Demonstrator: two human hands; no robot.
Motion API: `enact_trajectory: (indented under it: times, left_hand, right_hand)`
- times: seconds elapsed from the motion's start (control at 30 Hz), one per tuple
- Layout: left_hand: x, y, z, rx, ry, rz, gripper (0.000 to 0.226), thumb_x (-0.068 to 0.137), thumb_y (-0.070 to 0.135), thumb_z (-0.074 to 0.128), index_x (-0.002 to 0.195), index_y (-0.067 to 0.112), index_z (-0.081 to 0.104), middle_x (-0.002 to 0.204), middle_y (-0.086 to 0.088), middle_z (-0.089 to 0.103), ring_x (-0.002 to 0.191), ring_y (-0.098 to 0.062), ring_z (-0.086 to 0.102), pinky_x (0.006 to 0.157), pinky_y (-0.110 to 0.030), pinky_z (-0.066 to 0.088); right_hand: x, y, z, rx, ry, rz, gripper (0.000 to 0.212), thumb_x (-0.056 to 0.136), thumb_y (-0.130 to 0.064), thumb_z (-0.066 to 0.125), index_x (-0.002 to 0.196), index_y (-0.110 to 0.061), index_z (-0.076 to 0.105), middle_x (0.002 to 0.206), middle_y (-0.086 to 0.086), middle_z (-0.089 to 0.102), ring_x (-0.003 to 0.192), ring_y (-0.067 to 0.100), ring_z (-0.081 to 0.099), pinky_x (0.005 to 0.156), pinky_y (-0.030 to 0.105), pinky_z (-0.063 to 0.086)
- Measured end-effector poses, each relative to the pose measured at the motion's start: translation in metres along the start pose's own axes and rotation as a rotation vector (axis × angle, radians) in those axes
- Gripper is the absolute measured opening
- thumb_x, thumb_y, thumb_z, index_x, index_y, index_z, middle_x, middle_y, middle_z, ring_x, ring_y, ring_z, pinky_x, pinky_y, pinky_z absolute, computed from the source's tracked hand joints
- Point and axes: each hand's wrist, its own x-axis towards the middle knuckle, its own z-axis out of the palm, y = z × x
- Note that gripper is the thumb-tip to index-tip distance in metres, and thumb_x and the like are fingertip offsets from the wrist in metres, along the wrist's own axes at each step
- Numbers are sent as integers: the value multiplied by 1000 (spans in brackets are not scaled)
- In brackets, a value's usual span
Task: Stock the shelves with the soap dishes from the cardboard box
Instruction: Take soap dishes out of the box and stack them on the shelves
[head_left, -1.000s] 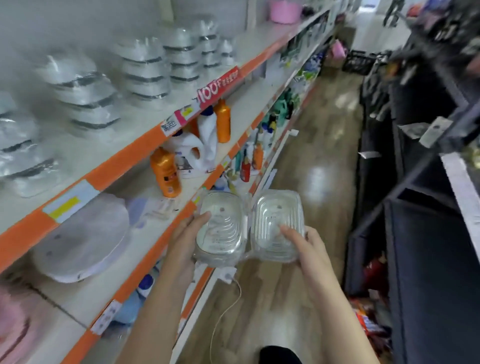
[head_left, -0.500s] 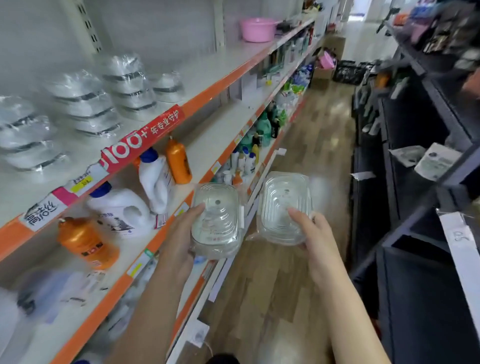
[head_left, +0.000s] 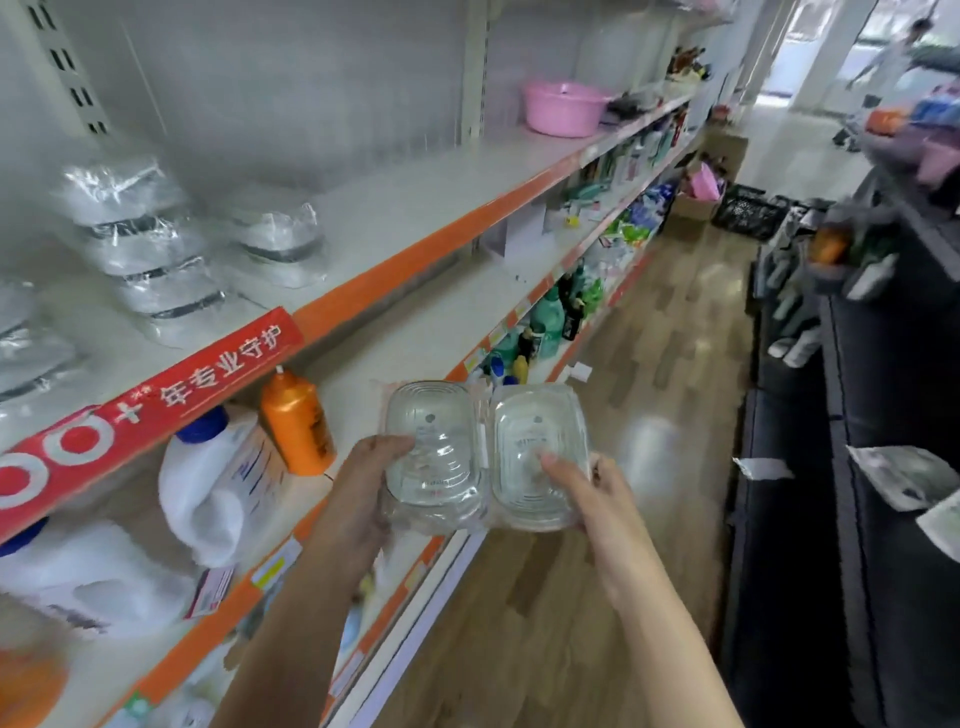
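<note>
I hold two clear plastic-wrapped soap dishes side by side over the aisle, in front of the middle shelf. My left hand (head_left: 363, 488) grips the left soap dish (head_left: 434, 447) from its left edge, thumb on top. My right hand (head_left: 587, 493) grips the right soap dish (head_left: 535, 457), thumb lying on its top face. The two dishes touch along their inner edges. On the upper shelf (head_left: 415, 208) to the left stand stacks of wrapped soap dishes (head_left: 150, 249) and a lower stack (head_left: 280, 244). The cardboard box is out of view.
A red banner (head_left: 156, 389) hangs on the upper shelf's orange edge. Below it stand an orange bottle (head_left: 297, 423) and white detergent jugs (head_left: 218, 483). A pink basin (head_left: 563, 106) sits farther along. Dark shelving (head_left: 857, 415) lines the right side of the wooden aisle floor (head_left: 649, 389).
The view has shifted along the aisle, so the shelf stacks slid left. Both hands carried the dishes along, and the two dishes have come together until they touch.
</note>
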Motion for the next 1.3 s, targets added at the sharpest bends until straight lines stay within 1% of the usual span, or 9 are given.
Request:
enact_trajectory:
  times: [0.17, 0.23, 0.33, 0.53, 0.63, 0.87, 1.0, 1.13, 1.3]
  left_hand:
    - [62, 33, 32, 53, -63, 91, 25, 62, 16, 66, 86, 11, 59, 74, -4, 65, 64, -16, 66, 55, -31, 51]
    - [77, 42, 47, 83, -96, 111, 8, 62, 11, 65, 66, 14, 71, 64, -3, 66, 57, -14, 65, 52, -26, 51]
    - [111, 51, 61, 83, -22, 151, 29, 79, 7, 54, 57, 11, 72, 58, -5, 67, 52, -14, 64, 46, -20, 50]
    - [175, 82, 92, -30, 258, 275, 19, 64, 15, 59, 74, 5, 72, 66, -9, 68, 60, -16, 65, 47, -21, 50]
    - [192, 109, 96, -68, 386, 368, 66, 58, 22, 71, 118, -3, 58, 95, -16, 68, 80, -23, 67, 57, -27, 54]
    - [210, 191, 58, -3, 685, 574, 11, 91, 14, 57, 101, 11, 60, 87, -3, 67, 74, -11, 66, 65, -25, 52]
    - [224, 234, 18, 74, 793, 543, 68, 62, 47, 71, 117, 7, 60, 111, -12, 68, 100, -28, 65, 97, -43, 48]
    - [248, 246, -18, 162, 820, 466, 83, 58, 54, 62, 125, 6, 55, 120, -13, 64, 103, -25, 62, 80, -33, 48]
    - [270, 235, -44, 300, 794, 332, 111, 44, 75, 54, 133, 9, 50, 131, -12, 54, 119, -28, 54, 100, -39, 46]
  right_hand:
    - [87, -38, -4, 53, -50, -29, 35, 80, -36, 72, 108, -21, 59, 106, 1, 71, 97, 17, 67, 83, 31, 51]
    - [117, -44, -2, 68, -98, -16, 37, 78, -36, 72, 111, -24, 60, 106, -1, 71, 97, 16, 67, 79, 27, 49]
    - [169, -59, 4, 63, -208, -12, 44, 74, -37, 73, 115, -28, 60, 109, -2, 71, 99, 16, 67, 80, 26, 50]
    - [271, -117, 14, -20, -446, -105, 53, 69, -45, 73, 117, -29, 59, 111, -4, 68, 102, 13, 65, 79, 30, 48]
    - [306, -150, 35, -79, -591, -170, 67, 56, -60, 79, 113, -30, 60, 111, -2, 68, 104, 16, 65, 90, 37, 50]
    - [351, -210, 144, -88, -833, -263, 14, 81, -36, 70, 86, -24, 66, 90, -7, 72, 88, 10, 68, 72, 25, 45]
    - [357, -241, 211, -142, -869, -293, 20, 81, -42, 68, 86, -22, 66, 90, -10, 67, 83, 5, 62, 68, 25, 41]
    - [363, -263, 259, -240, -841, -358, 16, 81, -34, 70, 78, -19, 67, 82, -4, 66, 73, 5, 60, 62, 22, 41]
    - [380, -263, 281, -403, -848, -351, 14, 85, -31, 67, 83, -17, 67, 82, 4, 63, 68, 14, 56, 59, 24, 37]
